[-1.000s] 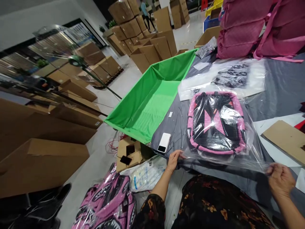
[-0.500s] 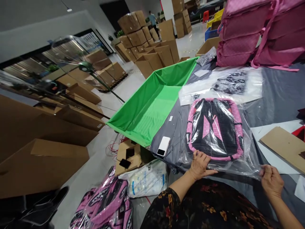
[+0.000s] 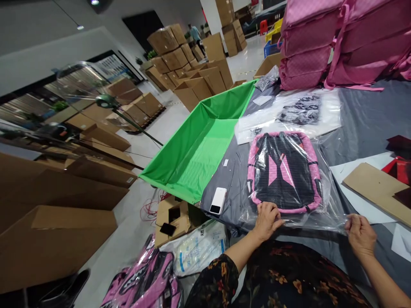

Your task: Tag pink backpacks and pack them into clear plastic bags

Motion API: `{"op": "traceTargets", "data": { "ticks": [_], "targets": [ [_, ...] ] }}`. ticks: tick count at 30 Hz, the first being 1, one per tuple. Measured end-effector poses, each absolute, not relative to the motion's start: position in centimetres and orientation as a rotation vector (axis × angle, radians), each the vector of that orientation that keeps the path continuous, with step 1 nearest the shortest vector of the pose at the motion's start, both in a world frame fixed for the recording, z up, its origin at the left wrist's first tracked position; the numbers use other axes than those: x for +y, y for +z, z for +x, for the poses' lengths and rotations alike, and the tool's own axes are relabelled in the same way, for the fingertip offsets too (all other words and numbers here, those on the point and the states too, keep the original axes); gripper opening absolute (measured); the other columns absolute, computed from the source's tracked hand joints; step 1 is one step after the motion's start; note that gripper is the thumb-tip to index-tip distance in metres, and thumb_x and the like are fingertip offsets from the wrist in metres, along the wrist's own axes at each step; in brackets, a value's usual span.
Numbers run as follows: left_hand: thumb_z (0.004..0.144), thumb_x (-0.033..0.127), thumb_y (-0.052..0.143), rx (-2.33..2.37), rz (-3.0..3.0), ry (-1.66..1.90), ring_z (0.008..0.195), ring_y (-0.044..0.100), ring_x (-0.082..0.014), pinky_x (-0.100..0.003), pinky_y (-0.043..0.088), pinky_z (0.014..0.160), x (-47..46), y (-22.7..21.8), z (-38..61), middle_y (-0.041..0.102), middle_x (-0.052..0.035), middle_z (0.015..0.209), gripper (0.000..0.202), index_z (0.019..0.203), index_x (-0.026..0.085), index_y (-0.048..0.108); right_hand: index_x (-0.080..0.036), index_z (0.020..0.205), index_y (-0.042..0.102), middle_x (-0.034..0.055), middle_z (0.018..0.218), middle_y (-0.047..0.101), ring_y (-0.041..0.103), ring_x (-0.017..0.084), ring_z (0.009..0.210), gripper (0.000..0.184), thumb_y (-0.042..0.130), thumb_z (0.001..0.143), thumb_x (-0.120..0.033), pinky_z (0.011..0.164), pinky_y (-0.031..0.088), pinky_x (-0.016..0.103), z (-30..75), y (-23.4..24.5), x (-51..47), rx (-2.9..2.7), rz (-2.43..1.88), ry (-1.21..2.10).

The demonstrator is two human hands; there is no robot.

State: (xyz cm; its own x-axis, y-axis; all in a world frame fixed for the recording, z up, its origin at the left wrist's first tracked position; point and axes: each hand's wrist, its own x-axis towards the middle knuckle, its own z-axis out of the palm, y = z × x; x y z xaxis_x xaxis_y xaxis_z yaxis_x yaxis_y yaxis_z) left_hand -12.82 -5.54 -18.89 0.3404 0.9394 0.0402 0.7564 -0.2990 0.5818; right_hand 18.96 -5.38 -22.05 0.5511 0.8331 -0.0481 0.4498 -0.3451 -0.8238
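A pink and black backpack (image 3: 284, 173) lies flat inside a clear plastic bag (image 3: 327, 201) on the grey table (image 3: 366, 119). My left hand (image 3: 267, 220) lies on the bag's near edge just below the backpack, fingers curled down onto the plastic. My right hand (image 3: 360, 233) is closed in a pinch on the bag's near right corner. A white phone (image 3: 218, 200) lies on the table's left edge, a little left of my left hand.
A green fabric bin (image 3: 199, 145) hangs off the table's left side. Stacked pink backpacks (image 3: 321, 42) stand at the back; printed plastic bags (image 3: 295, 111) lie before them. Cardboard sheet (image 3: 375, 188) at right. Bagged backpacks (image 3: 144, 282) and cartons (image 3: 64, 239) cover the floor at left.
My left hand moved right from the bag's left corner onto the near edge under the backpack. My right hand drew in slightly, still pinching the corner. The bag now lies flatter.
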Motion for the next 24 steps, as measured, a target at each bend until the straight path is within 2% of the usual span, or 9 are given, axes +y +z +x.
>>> {"op": "traceTargets", "data": {
  "ticks": [7, 10, 13, 16, 21, 24],
  "targets": [
    [0.09, 0.025, 0.075, 1.432, 1.922, 0.555, 0.11, 0.056, -0.021, -0.042, 0.031, 0.104, -3.7, -18.7, -13.2, 0.07, -0.003, 0.108, 0.009, 0.084, 0.021, 0.07, -0.026, 0.079, 0.052, -0.0018, 0.06, 0.052, 0.052, 0.019, 0.05, 0.069, 0.039, 0.068, -0.093, 0.053, 0.045, 0.037, 18.9, -21.9, -5.3, -0.914, -1.949, 0.669],
    [0.09, 0.025, 0.073, 1.435, 1.843, 0.543, 0.098, 0.06, -0.0186, -0.038, 0.036, 0.095, -1.7, -19.0, -13.3, 0.07, -0.0015, 0.099, 0.013, 0.079, 0.02, 0.07, -0.025, 0.083, 0.055, -0.0011, 0.065, 0.052, 0.054, 0.02, 0.055, 0.071, 0.043, 0.065, -0.093, 0.054, 0.046, 0.037, 19.0, -21.6, -5.0, -0.878, -1.94, 0.67],
    [0.082, 0.026, 0.078, 1.405, 1.733, 0.516, 0.085, 0.061, -0.0163, -0.032, 0.04, 0.083, 0.1, -19.8, -13.4, 0.068, 0.0009, 0.084, 0.018, 0.069, 0.019, 0.068, -0.024, 0.082, 0.059, -0.0004, 0.065, 0.052, 0.053, 0.02, 0.055, 0.068, 0.051, 0.062, -0.089, 0.056, 0.046, 0.038, 19.1, -21.3, -4.5, -0.861, -1.953, 0.679],
    [0.076, 0.027, 0.081, 1.357, 1.635, 0.503, 0.078, 0.06, -0.014, -0.028, 0.042, 0.076, 1.0, -20.4, -13.6, 0.066, 0.0015, 0.079, 0.018, 0.066, 0.018, 0.069, -0.024, 0.081, 0.061, -0.0007, 0.059, 0.053, 0.053, 0.021, 0.054, 0.067, 0.058, 0.057, -0.086, 0.056, 0.048, 0.039, 19.1, -21.4, -4.0, -0.8, -1.956, 0.727],
    [0.072, 0.033, 0.083, 1.337, 1.52, 0.487, 0.073, 0.058, -0.013, -0.027, 0.042, 0.072, 1.2, -21.0, -13.8, 0.065, 0.0009, 0.077, 0.02, 0.064, 0.018, 0.071, -0.025, 0.074, 0.057, -0.0018, 0.053, 0.055, 0.054, 0.019, 0.05, 0.068, 0.069, 0.041, -0.083, 0.048, 0.047, 0.034, 19.3, -22.3, -3.5, -0.652, -1.928, 0.838],
    [0.069, 0.034, 0.084, 1.343, 1.478, 0.475, 0.075, 0.058, -0.0136, -0.028, 0.043, 0.076, 1.4, -21.3, -13.8, 0.065, 0.001, 0.077, 0.021, 0.062, 0.018, 0.071, -0.024, 0.063, 0.056, -0.0004, 0.05, 0.054, 0.048, 0.016, 0.044, 0.064, 0.071, 0.038, -0.081, 0.041, 0.041, 0.031, 19.7, -22.8, -3.2, -0.595, -1.908, 0.889]
  ]
}}
